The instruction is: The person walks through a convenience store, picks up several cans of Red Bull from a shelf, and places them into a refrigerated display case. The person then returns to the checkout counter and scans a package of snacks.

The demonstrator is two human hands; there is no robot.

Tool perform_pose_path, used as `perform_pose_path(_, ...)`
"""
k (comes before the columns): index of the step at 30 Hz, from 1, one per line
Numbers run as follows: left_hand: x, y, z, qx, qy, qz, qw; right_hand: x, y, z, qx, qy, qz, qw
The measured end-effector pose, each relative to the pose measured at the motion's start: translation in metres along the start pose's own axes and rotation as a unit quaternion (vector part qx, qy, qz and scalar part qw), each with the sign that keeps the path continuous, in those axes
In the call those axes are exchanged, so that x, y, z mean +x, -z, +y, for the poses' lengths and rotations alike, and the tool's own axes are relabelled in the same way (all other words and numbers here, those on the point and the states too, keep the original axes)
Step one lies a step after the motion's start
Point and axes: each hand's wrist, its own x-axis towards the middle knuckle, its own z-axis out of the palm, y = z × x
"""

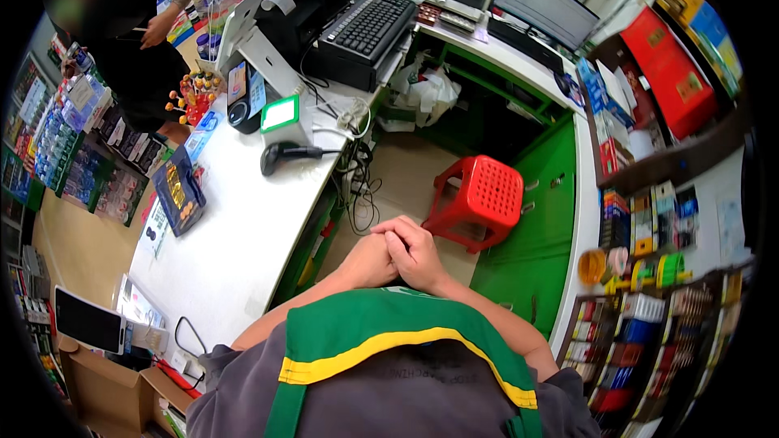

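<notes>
My left hand [368, 258] and my right hand [417, 255] are clasped together just above the green apron, with no object visible between them. Which hand lies on top, and how far the fingers are curled, is partly hidden. On the white counter [243, 231] to the left lie a black handheld barcode scanner [286, 158] and a dark blue snack pouch [178, 191]. Beside the scanner stands a small device with a green-framed lit screen [281, 114], next to a payment terminal [240, 97].
A red plastic stool [481, 201] stands on the floor ahead, by green cabinet doors [541, 213]. Loose cables [359, 185] hang at the counter's edge. Across the counter stands a person in black [125, 42]. An open cardboard box [100, 392] is at lower left.
</notes>
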Motion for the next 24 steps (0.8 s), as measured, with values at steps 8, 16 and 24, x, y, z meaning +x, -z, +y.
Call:
perform_pose_path(8,0.144,0.071,-0.04,0.01,0.068,0.096,0.993,0.183,0.033,0.068,0.035,0.061,-0.087,0.994)
perform_pose_path(16,0.283,0.125,-0.088,0.053,0.153,0.375,0.913,0.385,0.049,0.13,0.022,0.187,-0.246,0.951)
perform_pose_path(24,0.347,0.166,-0.106,0.136,0.254,0.517,0.806,0.493,0.046,0.136,-0.053,0.088,-0.423,0.9)
